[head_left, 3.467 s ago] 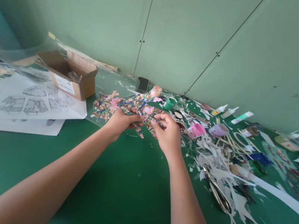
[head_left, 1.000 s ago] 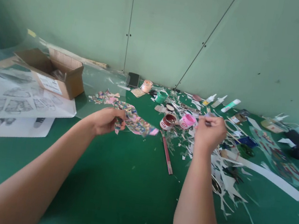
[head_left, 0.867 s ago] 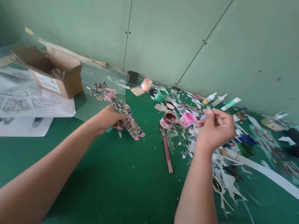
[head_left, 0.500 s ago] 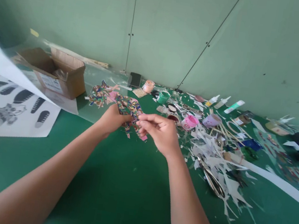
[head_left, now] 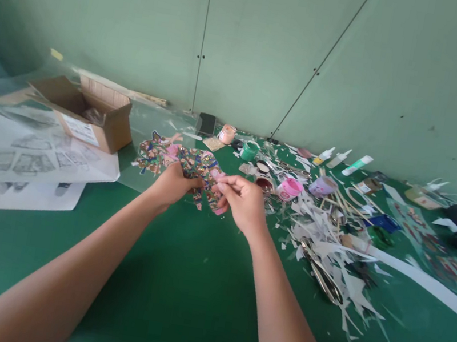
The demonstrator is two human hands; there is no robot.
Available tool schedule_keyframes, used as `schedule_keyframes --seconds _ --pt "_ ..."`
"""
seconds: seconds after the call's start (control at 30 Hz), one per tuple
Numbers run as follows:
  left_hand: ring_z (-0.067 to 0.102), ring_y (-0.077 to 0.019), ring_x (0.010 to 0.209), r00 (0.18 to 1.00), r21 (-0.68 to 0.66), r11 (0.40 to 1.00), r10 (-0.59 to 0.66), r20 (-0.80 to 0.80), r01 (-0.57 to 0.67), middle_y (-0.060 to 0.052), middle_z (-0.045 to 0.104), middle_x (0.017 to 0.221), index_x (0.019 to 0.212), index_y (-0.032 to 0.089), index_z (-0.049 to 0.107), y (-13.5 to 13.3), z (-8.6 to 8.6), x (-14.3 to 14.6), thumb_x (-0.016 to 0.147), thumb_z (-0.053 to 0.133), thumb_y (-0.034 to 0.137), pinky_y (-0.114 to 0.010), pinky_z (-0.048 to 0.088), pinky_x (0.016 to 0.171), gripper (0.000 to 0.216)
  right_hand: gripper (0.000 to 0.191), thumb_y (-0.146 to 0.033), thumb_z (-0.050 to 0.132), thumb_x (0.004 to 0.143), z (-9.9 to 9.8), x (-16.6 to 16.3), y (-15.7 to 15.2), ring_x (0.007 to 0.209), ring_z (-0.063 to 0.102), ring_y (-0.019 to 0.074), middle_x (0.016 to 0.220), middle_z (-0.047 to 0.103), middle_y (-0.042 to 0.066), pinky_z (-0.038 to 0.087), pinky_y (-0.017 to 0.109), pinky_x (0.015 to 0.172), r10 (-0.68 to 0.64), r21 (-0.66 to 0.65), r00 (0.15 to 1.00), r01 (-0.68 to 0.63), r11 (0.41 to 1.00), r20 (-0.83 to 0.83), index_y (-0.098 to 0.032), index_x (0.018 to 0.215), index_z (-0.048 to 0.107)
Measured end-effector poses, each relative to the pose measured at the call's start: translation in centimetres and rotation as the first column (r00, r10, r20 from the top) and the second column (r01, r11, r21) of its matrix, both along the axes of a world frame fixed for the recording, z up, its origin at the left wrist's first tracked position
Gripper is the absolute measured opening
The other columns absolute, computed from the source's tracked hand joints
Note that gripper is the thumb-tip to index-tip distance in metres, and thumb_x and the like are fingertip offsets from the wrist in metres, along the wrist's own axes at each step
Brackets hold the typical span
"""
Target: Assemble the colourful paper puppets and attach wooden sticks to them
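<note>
A colourful patterned cut-out figure (head_left: 156,151) with ragged edges and pink patches is held above the green table (head_left: 193,281). Its middle is gripped by my left hand (head_left: 171,186), thumb on top and fingers hidden behind. At the right end, my right hand (head_left: 246,201) pinches the pink edge between thumb and curled fingers. Part of the figure lies behind both hands, and its fine detail is blurred.
Left are printed paper sheets (head_left: 95,164) and an open cardboard box (head_left: 116,127). Right are a pink paint jar (head_left: 290,189), a purple jar (head_left: 324,185), white paper scraps (head_left: 311,224) and metal scissors (head_left: 326,280). Glue bottles (head_left: 325,154) stand near the wall.
The lifted, curling paper sheet at left has dropped flat over the printed sheet below. My right hand has shifted slightly at the figure's right end; my left hand keeps its hold.
</note>
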State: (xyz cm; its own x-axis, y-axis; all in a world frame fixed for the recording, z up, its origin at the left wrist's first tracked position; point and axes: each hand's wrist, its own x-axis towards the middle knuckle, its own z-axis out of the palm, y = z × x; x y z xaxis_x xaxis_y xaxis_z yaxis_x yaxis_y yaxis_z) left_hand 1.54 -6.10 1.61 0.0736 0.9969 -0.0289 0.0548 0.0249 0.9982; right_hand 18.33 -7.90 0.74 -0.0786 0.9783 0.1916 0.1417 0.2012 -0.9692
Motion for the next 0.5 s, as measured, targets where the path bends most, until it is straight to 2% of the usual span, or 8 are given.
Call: schedule_keyframes --seconds 0.07,0.17,0.27,0.37,0.43,0.5 --pt "0.059 -0.0154 0.061 1.000 0.005 1.000 0.016 0.016 -0.016 -0.003 0.066 0.065 0.067 0.014 0.063 0.05 -0.02 0.01 0.054 0.077 0.026 -0.027 0.049 0.059 0.023 0.018 -0.036 0.064 0.077 -0.01 -0.01 -0.04 0.044 0.057 0.0116 0.068 0.072 0.002 0.046 0.023 0.041 0.041 -0.033 0.999 -0.040 0.999 0.025 -0.020 0.083 0.070" --pt "0.058 -0.0146 0.059 0.999 0.006 0.999 0.036 0.023 -0.037 -0.002 0.066 0.066 0.070 0.013 0.065 -0.04 0.05 0.11 0.054 0.075 0.026 -0.026 0.048 0.057 0.023 0.017 -0.037 0.068 0.074 0.01 0.00 -0.19 0.049 0.060 0.0138 0.059 0.067 -0.001 0.051 0.026 0.048 0.086 -0.035 0.994 -0.083 0.996 0.066 -0.021 0.080 0.071" --pt "0.057 -0.0131 0.057 0.999 0.023 0.999 0.039 0.027 -0.039 0.000 0.064 0.063 0.071 0.014 0.064 -0.19 0.05 0.22 0.056 0.072 0.024 -0.025 0.046 0.055 0.020 0.015 -0.035 0.067 0.076 0.26 -0.01 -0.55 0.055 0.063 0.0144 0.060 0.066 -0.001 0.052 0.026 0.054 0.171 -0.038 0.978 -0.168 0.985 0.123 -0.021 0.079 0.071" --pt "0.052 -0.0113 0.050 0.997 0.039 0.997 0.074 -0.032 -0.073 0.003 0.058 0.055 0.061 0.015 0.058 -0.18 -0.10 0.22 0.057 0.068 0.022 -0.024 0.043 0.051 0.013 0.013 -0.031 0.063 0.079 0.46 -0.11 -0.92 0.058 0.064 0.0133 0.063 0.067 -0.001 0.050 0.024 0.054 0.288 -0.076 0.941 -0.279 0.957 0.177 -0.020 0.079 0.069" --pt "0.050 -0.0110 0.049 0.992 0.041 0.994 0.101 -0.077 -0.098 0.003 0.056 0.052 0.058 0.016 0.056 -0.10 -0.22 0.17 0.058 0.067 0.022 -0.024 0.041 0.049 0.012 0.014 -0.032 0.060 0.082 0.32 -0.20 -0.96 0.056 0.064 0.0134 0.064 0.067 -0.001 0.050 0.024 0.053 0.266 -0.087 0.947 -0.254 0.963 0.182 -0.020 0.081 0.068" --pt "0.052 -0.0119 0.051 0.992 0.033 0.994 0.104 -0.077 -0.102 0.002 0.060 0.056 0.063 0.015 0.060 -0.03 -0.28 0.12 0.058 0.068 0.022 -0.024 0.042 0.051 0.011 0.017 -0.035 0.058 0.084 -0.04 -0.25 -0.79 0.056 0.064 0.0148 0.066 0.067 0.000 0.050 0.025 0.052 0.156 -0.055 0.972 -0.149 0.987 0.176 -0.021 0.086 0.067"
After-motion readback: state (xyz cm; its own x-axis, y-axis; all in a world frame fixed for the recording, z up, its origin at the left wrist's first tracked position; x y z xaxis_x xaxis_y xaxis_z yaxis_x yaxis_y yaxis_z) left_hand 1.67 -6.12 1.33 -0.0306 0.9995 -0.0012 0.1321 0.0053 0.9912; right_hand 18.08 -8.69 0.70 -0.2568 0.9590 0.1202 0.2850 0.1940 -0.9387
